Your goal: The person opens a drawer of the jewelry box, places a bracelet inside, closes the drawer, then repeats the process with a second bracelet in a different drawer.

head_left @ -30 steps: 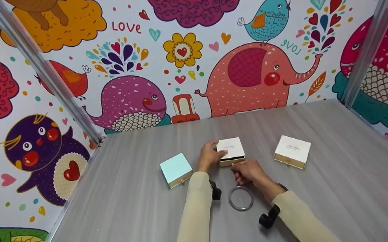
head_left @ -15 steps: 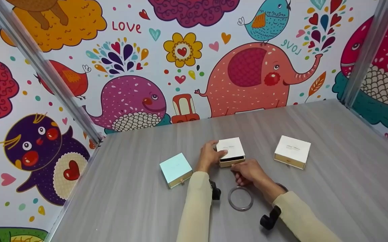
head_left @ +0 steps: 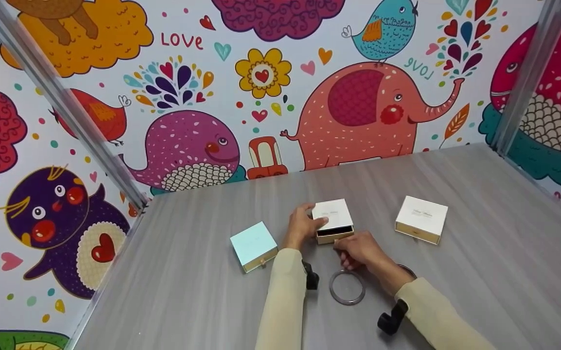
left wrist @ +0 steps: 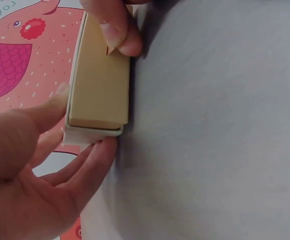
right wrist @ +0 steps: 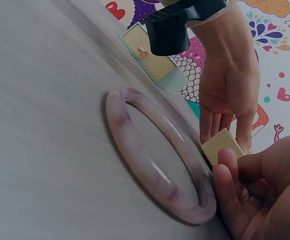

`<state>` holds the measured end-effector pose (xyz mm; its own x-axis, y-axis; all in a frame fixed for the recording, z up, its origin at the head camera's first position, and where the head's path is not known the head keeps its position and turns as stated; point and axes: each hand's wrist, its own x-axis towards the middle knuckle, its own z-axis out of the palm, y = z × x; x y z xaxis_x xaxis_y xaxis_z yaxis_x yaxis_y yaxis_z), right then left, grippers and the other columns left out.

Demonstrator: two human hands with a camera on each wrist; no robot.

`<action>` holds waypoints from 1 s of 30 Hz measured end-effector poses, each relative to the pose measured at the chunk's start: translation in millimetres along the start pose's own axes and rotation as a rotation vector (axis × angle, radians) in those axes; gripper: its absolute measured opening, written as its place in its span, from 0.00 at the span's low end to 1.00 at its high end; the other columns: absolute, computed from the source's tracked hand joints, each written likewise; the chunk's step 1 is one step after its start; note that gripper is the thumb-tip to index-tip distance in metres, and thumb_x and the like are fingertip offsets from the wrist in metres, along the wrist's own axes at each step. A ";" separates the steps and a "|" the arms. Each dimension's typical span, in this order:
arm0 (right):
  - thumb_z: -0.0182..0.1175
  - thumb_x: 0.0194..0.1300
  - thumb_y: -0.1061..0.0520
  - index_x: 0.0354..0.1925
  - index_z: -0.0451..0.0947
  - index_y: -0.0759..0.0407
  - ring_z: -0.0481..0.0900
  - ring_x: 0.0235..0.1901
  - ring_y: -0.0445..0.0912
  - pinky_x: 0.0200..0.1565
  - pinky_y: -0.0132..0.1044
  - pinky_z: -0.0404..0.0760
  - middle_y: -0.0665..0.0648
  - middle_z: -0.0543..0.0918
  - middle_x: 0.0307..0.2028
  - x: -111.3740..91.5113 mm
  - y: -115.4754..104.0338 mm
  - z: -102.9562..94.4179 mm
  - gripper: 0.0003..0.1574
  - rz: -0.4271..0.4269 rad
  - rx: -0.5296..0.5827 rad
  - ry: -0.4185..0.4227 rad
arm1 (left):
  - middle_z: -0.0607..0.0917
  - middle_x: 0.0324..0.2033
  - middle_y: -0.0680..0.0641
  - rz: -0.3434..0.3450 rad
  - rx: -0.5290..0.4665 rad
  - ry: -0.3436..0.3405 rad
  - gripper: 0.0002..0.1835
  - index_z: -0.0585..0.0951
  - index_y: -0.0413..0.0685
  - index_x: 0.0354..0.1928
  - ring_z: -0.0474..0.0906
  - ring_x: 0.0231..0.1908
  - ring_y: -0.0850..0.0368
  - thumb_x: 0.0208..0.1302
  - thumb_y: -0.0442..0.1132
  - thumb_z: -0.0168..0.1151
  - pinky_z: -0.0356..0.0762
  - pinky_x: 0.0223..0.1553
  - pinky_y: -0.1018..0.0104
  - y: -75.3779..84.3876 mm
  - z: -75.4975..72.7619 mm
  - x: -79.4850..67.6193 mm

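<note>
In the head view a white drawer-style gift box (head_left: 331,214) sits mid-table, its tan drawer (head_left: 328,238) slid partway out with a dark inside showing. My left hand (head_left: 302,226) grips the white sleeve, thumb on top; in the left wrist view its fingers hold the sleeve's end. The right hand (head_left: 362,248) pinches a small tab (left wrist: 112,50) at the drawer's front, largely covered by the fingers. Nearer me, a greyish-pink marbled bangle (right wrist: 140,155) lies flat on the table beside the right hand.
A mint-green drawer box (head_left: 254,243) with a tan front stands left of my left hand. Another white box (head_left: 422,214) stands to the right. A dark curved band (head_left: 408,270) shows by my right wrist, mostly hidden. A patterned wall (head_left: 261,107) rises behind the grey table (head_left: 188,291).
The drawer has come farther out toward me, widening the dark gap under the sleeve's edge. My right hand has moved slightly back with it, while the left hand stays on the sleeve.
</note>
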<state>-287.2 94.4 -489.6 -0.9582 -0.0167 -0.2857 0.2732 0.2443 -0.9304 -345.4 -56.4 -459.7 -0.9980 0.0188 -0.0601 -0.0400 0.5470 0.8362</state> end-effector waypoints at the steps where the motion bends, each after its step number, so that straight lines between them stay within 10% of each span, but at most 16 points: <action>1: 0.62 0.66 0.58 0.25 0.83 0.66 0.73 0.10 0.37 0.16 0.29 0.76 0.50 0.75 0.11 0.1 0.2 -0.1 0.15 -0.001 0.003 -0.001 | 0.77 0.67 0.40 -0.006 -0.002 0.001 0.29 0.75 0.43 0.66 0.73 0.67 0.46 0.64 0.39 0.70 0.71 0.67 0.52 0.2 0.1 -0.3; 30: 0.62 0.66 0.60 0.25 0.84 0.67 0.72 0.09 0.37 0.16 0.29 0.76 0.49 0.74 0.10 -6.7 1.8 -0.9 0.15 -0.022 -0.014 -0.019 | 0.76 0.67 0.41 -0.010 -0.008 -0.001 0.30 0.75 0.43 0.67 0.74 0.66 0.47 0.64 0.39 0.69 0.72 0.66 0.52 3.2 -0.2 -3.4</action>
<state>-280.3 95.8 -489.1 -0.9620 -0.0407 -0.2700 0.2510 0.2570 -0.9332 -342.1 -54.9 -456.6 -0.9975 0.0144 -0.0694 -0.0507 0.5405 0.8398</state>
